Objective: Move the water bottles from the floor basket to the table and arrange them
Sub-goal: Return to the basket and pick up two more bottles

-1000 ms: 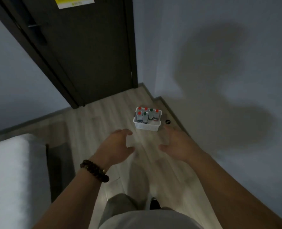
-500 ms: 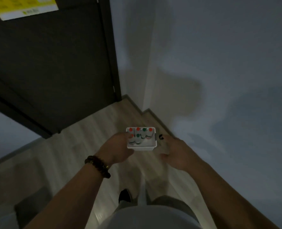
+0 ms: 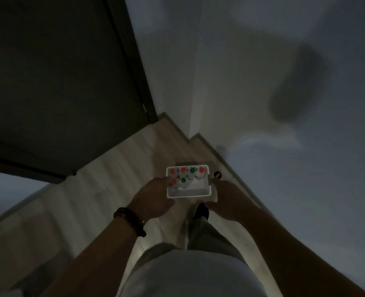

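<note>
Nearest the camera are the person's pale shirt (image 3: 188,275) and grey trousers (image 3: 211,234), with one dark shoe (image 3: 202,211) on the floor below. Both forearms reach down and forward, the left one wearing a bracelet (image 3: 130,219) of dark round beads. A second ago the hands hung spread in the air, well short of the basket (image 3: 188,192). Now they have closed in on either side of it. The left hand (image 3: 153,196) curls against the left wall and appears to grasp it. The right hand (image 3: 226,198) has a fingertip at the right rim with the thumb spread below, and whether it has a grip yet cannot be told in this dim, smeared light. That suggests the person means to lift the whole load, not pick bottles out singly; whether the basket has left the floor is unclear. It is a small white rectangular tub of rigid plastic with smooth walls. The water bottles (image 3: 192,172) stand upright inside, crowded toward the far-left part, seen as round red and green caps on clear bodies. Just beside the basket's right far corner lies a small black round thing (image 3: 218,174). Beyond stretch pale wood-grain floor planks (image 3: 104,185), a dark matte door (image 3: 59,82) and a plain grey wall (image 3: 273,50). No bench is in view.
</note>
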Motion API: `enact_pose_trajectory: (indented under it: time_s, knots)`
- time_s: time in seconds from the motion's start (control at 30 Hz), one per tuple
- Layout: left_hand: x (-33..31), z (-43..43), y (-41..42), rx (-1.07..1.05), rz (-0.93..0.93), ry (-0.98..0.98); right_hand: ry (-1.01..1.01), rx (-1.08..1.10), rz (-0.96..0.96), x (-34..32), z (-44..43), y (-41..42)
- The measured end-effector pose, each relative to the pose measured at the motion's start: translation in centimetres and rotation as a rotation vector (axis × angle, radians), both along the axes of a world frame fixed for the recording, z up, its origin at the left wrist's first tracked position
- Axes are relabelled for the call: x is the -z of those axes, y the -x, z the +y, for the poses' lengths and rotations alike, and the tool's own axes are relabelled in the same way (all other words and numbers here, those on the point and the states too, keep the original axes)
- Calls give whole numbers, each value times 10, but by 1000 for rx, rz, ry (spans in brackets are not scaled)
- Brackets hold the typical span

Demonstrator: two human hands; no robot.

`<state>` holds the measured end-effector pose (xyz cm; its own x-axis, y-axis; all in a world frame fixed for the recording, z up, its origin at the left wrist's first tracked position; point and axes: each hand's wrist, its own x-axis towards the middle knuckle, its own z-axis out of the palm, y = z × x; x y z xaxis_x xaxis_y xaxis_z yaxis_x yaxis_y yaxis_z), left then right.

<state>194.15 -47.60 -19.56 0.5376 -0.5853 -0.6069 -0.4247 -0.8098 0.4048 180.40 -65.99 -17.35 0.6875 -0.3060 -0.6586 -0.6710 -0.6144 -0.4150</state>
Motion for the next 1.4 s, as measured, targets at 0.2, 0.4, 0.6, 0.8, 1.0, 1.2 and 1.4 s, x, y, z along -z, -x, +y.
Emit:
enact_pose_trajectory:
  time_s: [0.2,0.4,0.6,0.8,1.0,1.2,1.4]
  knots:
    - [51,-27,-36,-18,79,-36,-63,-58,35,47,-33,-59]
    - [142,-46,-66,-1,210,-76,-91,-58,169,130,-44,-97]
    - [281,-53,-105,84,307,-152,-114,-6,290,263,-34,-114]
    - [430,-56,-132,217,241,-149,-121,20,330,426,-12,-133]
    - [552,-44,-159,367,130,-250,2,129,237,565,0,-161]
    - [612,-47,-166,470,-6,-41,70,123,132,637,2,-174]
    - [636,-61,-148,481,-148,89,102,37,82,652,-2,-164]
